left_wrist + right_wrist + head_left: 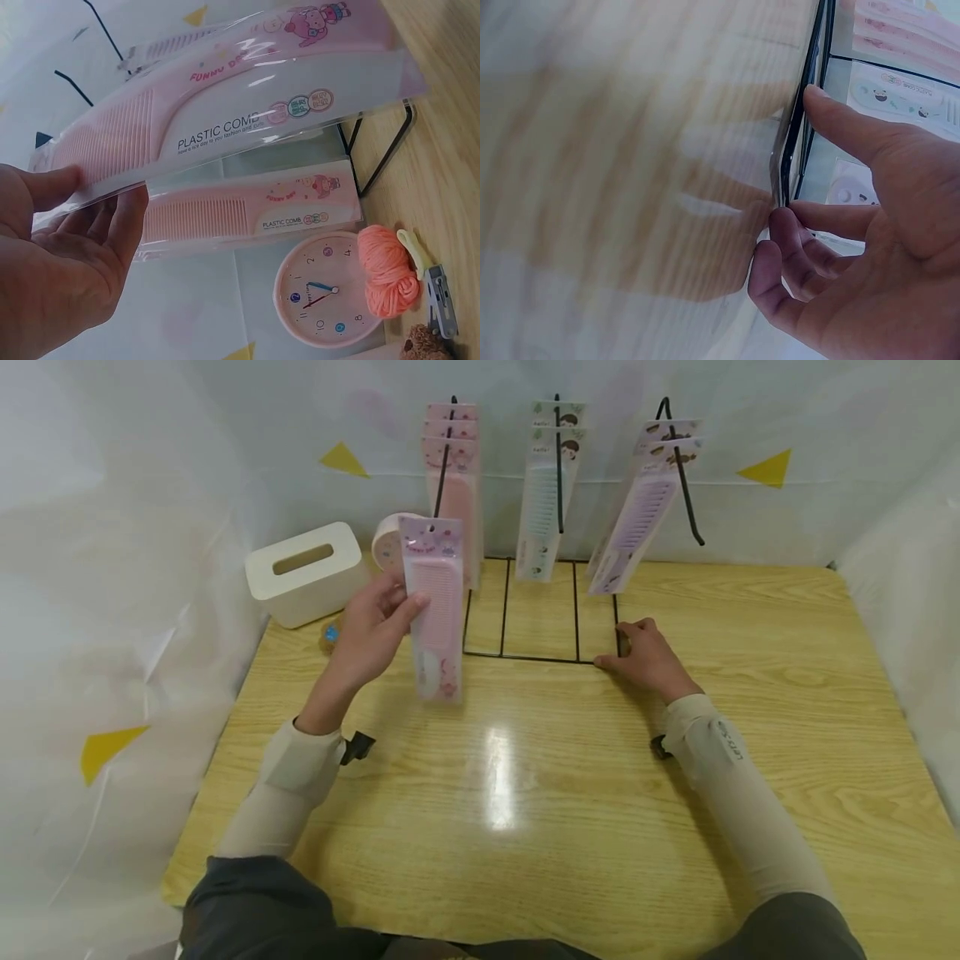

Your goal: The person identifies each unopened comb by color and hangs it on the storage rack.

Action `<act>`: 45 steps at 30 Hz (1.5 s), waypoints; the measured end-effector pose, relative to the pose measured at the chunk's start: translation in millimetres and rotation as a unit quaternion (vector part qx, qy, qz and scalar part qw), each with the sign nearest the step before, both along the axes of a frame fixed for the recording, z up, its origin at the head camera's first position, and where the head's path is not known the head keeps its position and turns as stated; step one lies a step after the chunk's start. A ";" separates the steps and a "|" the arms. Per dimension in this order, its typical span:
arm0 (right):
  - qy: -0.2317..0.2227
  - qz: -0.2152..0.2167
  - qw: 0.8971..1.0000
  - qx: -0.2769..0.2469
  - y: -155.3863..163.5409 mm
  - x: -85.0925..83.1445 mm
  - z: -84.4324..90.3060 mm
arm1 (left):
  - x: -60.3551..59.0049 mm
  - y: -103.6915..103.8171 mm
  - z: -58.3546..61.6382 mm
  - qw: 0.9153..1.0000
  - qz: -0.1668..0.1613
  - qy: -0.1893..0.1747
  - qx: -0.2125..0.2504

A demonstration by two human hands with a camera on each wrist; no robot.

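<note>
My left hand pinches a packaged pink plastic comb by its left edge, thumb in front and fingers behind. The pack hangs upright, its top by the tip of the left hook of a black wire display rack. Whether the hook passes through the pack's hole, I cannot tell. Thumb and fingers of my right hand hold the front right corner of the rack's base. Behind the held comb, several pink comb packs hang on the left hook. Green comb packs fill the middle hook, purple ones the right.
A white tissue box stands at the back left beside a round pink clock. Near the clock lie coral yarn, a nail clipper and a brown fuzzy thing. White sheeting hangs behind the wooden table.
</note>
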State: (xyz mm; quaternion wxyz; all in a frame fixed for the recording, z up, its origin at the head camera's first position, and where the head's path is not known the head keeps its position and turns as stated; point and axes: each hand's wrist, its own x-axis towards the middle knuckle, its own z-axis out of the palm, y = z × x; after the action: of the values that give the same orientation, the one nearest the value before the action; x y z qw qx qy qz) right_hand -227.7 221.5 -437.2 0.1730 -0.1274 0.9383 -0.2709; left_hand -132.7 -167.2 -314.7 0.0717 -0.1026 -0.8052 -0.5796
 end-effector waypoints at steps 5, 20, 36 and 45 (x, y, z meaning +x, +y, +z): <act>0.001 -0.004 1.000 -0.004 0.1 1.7 -2.6 | -3.4 2.9 -0.1 1.000 0.001 0.000 0.005; -0.004 -0.002 1.000 0.003 -5.4 7.2 5.7 | 4.8 0.4 -6.5 0.997 0.009 0.037 0.068; -0.014 -0.010 1.000 -0.002 -0.6 11.2 4.3 | -43.3 3.7 -8.5 0.997 0.042 -0.012 0.061; -0.014 -0.010 1.000 -0.003 -4.0 14.7 2.1 | -82.8 2.1 -15.7 0.994 0.086 0.028 0.068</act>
State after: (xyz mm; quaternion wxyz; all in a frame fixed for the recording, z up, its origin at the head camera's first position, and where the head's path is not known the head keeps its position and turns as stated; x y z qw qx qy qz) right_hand -213.0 217.6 -435.2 0.1832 -0.1146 0.9363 -0.2769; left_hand -215.6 -165.1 -330.4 0.1510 -0.0442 -0.7677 -0.6212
